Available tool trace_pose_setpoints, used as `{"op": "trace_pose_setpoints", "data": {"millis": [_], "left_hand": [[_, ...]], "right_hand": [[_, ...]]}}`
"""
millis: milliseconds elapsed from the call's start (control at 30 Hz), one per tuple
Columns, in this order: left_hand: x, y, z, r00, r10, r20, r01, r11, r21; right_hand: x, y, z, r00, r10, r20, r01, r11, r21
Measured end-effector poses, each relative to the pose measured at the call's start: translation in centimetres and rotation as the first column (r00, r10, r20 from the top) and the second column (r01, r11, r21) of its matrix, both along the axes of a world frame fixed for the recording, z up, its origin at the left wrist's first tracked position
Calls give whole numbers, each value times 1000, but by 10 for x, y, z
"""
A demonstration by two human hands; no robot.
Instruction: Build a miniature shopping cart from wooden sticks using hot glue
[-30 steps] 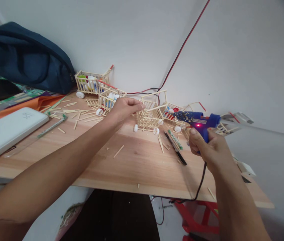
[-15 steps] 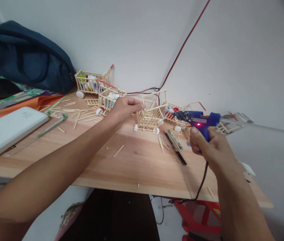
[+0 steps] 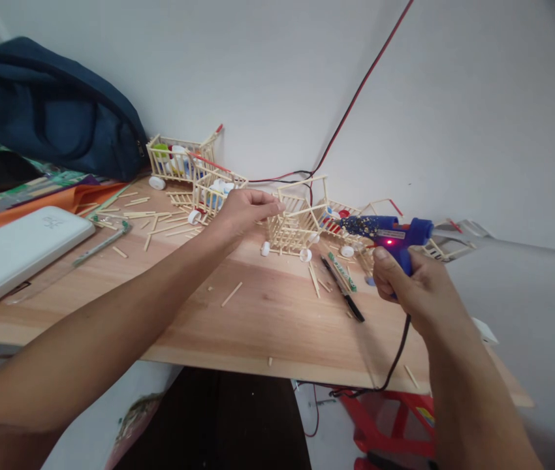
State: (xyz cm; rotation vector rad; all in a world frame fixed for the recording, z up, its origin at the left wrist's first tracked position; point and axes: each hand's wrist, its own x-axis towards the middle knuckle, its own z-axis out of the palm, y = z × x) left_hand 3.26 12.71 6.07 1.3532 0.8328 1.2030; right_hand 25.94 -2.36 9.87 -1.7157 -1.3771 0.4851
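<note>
A small cart built of thin wooden sticks [image 3: 292,228] stands on white wheels in the middle of the table. My left hand [image 3: 253,207] is closed in a pinch at its upper left corner, with thumb and forefinger on a stick there. In my right hand [image 3: 412,281] is a blue glue gun [image 3: 388,232] with a lit red light. Its speckled front points left, and the nozzle is close to the cart's right side. The cord of the gun hangs down over the table's front edge.
Other stick carts holding coloured caps [image 3: 179,163] stand behind, along the wall. Loose sticks [image 3: 160,225] lie on the left of the wooden table [image 3: 258,326]. A black pen [image 3: 343,290] rests right of centre. A white power bank [image 3: 27,251] and a blue bag [image 3: 57,111] are at the left.
My right hand and the glue gun have shifted very slightly to the right. My left hand keeps its pinch at the cart.
</note>
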Motion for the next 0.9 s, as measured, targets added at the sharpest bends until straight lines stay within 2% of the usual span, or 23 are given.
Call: {"op": "trace_pose_setpoints", "data": {"millis": [500,700,900], "left_hand": [[0,1,-1,1000,-14,12,14,1000,10],[-1,2,-2,1000,-13,12,13,1000,10],[-1,2,-3,1000,-14,10,13,1000,27]], "right_hand": [[1,1,2,999,-2,55,2,1000,-6],[1,-1,5,985,-43,166,51,998,-42],[0,-1,6,990,-39,135,45,998,-48]]}}
